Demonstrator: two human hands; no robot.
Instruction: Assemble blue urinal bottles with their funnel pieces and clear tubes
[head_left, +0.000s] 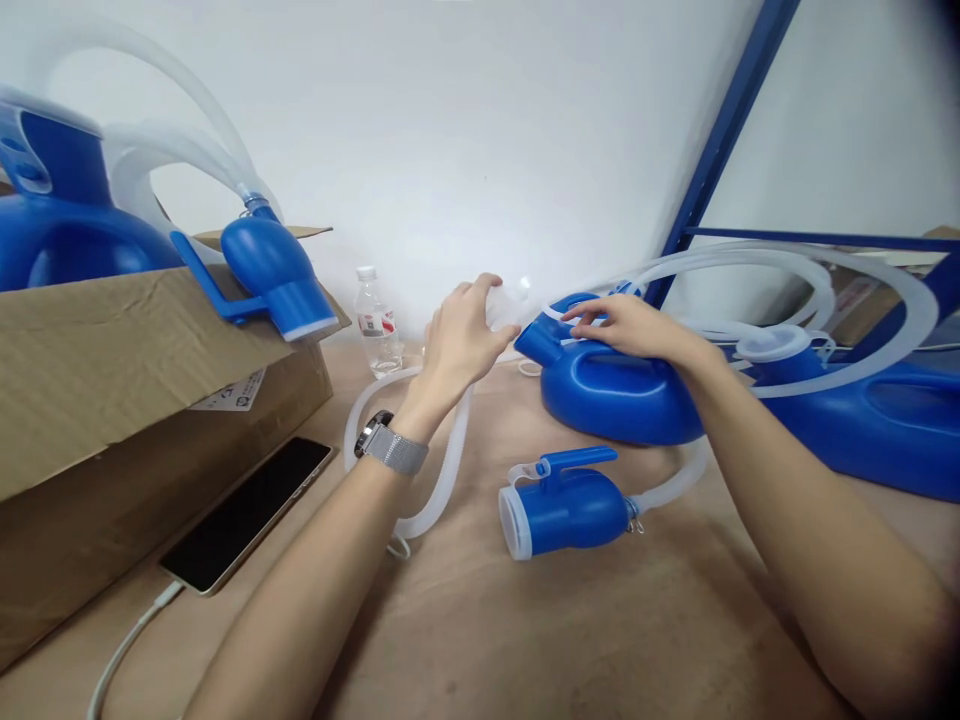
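My left hand (466, 330), with a watch on its wrist, is closed round a translucent whitish piece (511, 300) whose shape is blurred. My right hand (619, 325) rests at the top of a blue jug (619, 395), its fingers bent near the neck and beside a clear strap. The jug lies with its open mouth facing left, towards my left hand. In front of it a blue cup-shaped part (574, 510) with a white lid lies on its side, joined to a clear tube (679, 480). Another loop of clear tube (450, 470) lies beneath my left wrist.
At left stands a cardboard box (135, 350) with blue jugs and a blue part (274, 265) at its edge. A phone (247, 510) on a cable lies beside it. A plastic bottle (377, 325) stands by the wall. Another blue jug (877, 425) lies at right, before a blue frame (731, 130).
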